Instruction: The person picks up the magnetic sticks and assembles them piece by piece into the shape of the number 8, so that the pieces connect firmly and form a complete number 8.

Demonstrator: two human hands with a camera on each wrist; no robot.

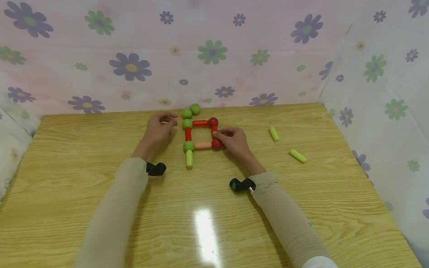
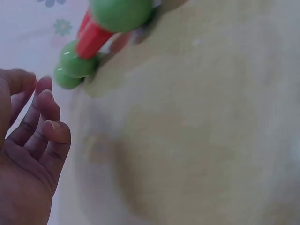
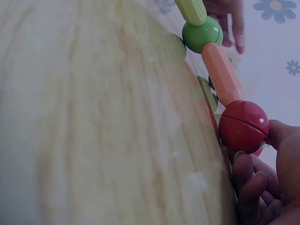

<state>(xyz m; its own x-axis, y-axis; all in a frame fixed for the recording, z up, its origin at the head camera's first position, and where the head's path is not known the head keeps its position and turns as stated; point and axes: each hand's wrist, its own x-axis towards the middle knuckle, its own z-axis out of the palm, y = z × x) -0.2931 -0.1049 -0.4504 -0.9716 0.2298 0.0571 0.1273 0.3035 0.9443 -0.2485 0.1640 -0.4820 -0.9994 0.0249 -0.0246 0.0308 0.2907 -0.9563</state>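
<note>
A square of toy rods and balls lies on the table, with red rods (image 1: 200,123) at the top and sides and an orange rod (image 1: 202,145) along the bottom. Two dark red balls (image 3: 243,126) form its right corners, two green balls (image 1: 189,146) its left ones. A yellow-green rod (image 1: 189,159) extends from the lower left ball. My right hand (image 1: 234,141) grips the lower right red ball, fingertips at its side. Left of the square, my left hand (image 1: 162,128) hovers with loosely bent fingers, holding nothing. Just beyond the upper left corner sit two more green balls (image 1: 195,108).
Two loose yellow-green rods (image 1: 274,134) lie on the wooden table (image 1: 130,237) to the right of my right hand. A flowered cloth (image 1: 167,35) hangs behind the table's back edge, and similar cloth stands on both sides.
</note>
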